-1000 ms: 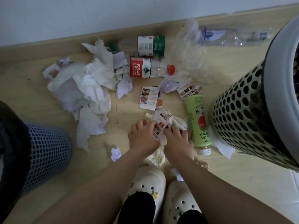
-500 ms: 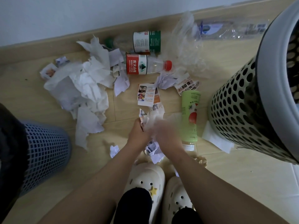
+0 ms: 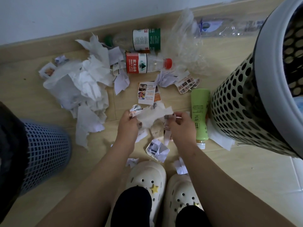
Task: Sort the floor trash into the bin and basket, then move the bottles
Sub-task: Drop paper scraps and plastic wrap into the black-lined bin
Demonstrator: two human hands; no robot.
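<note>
A pale wooden floor (image 3: pixel 41 102) filled most of the view; a matching wooden skirting board (image 3: pixel 65 36) ran along its far edge, below a plain white wall (image 3: pixel 82 12); at the lower right the wood gave way to white floor tiles (image 3: pixel 293 171). A pair of cream clogs stood side by side at the bottom; the left clog (image 3: pixel 146 176) bore a yellow star charm (image 3: pixel 154 188); the right clog (image 3: pixel 180 192) sat just beside it; black socks (image 3: pixel 131 205) showed in both.

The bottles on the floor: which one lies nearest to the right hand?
The green bottle, beside the right hand; the red-capped bottle and green-labelled bottle lie farther off.
</note>
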